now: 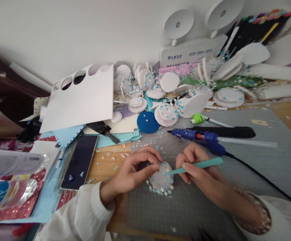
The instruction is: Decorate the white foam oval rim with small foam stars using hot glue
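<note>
Low over the cutting mat, my left hand [137,167] has its thumb and bent fingers closed at the upper left rim of a round white disc [160,179]. Small white and blue flower-like pieces ring the edge of this disc. My right hand [198,164] grips teal tweezers [208,163], whose thin tip points left over the disc. Whether a piece sits in the tip is too small to tell. A blue glue gun [200,137] lies beyond my right hand, with a clear glue stick in its back end.
Behind the hands stand many white foam discs [169,82], some edged with blue bits. A blue round lid [148,122] is near them. The phone [80,160] and a plastic bottle [9,194] lie left. A black cord [258,175] crosses the grey mat [268,147] at right.
</note>
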### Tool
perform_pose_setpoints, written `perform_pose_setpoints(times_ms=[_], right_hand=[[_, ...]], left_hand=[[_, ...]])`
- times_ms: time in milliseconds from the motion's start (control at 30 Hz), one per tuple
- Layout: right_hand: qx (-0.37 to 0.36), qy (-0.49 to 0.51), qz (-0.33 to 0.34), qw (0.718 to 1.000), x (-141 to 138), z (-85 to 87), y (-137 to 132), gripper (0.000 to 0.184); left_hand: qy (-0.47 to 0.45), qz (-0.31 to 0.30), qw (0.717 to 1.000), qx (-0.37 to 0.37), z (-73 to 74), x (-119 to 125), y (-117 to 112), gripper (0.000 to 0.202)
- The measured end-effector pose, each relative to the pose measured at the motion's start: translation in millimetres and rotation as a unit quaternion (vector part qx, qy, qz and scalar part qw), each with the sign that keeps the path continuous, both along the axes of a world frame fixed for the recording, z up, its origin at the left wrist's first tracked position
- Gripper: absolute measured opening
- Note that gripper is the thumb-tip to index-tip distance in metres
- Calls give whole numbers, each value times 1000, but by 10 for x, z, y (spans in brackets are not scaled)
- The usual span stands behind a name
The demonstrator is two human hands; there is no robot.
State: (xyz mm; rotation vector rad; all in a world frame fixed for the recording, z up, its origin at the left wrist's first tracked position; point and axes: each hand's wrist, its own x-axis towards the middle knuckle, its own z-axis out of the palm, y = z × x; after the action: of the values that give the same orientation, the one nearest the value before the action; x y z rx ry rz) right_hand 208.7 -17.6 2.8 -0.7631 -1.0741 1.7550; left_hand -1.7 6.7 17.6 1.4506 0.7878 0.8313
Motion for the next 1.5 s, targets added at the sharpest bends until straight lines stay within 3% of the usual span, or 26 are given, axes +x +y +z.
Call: perform_pose_setpoints(times_ms=[833,967,1067,1200,1333,1500], right_hand=[[40,-18,7,999,15,-10,-28,18],[43,-8,-46,998,31,-5,-23,19],[85,-40,-120,988,40,0,-35,18],[188,-131,-215,949,67,59,-53,10],[318,-253,-279,870,159,159,-21,13],[404,-375,-328,767,331,180,-7,16]], left_hand=[[-9,-30,999,-13,-5,-24,-7,11],[-14,-27,999,-21,-4,-25,-2,13],[-14,-26,1000,-12,-3,-23,1,12],[9,-5,999,30,-7,-6,-9,12],[42,19,996,75,-22,25,-27,11],[70,23,991,109,-14,51,-37,9]])
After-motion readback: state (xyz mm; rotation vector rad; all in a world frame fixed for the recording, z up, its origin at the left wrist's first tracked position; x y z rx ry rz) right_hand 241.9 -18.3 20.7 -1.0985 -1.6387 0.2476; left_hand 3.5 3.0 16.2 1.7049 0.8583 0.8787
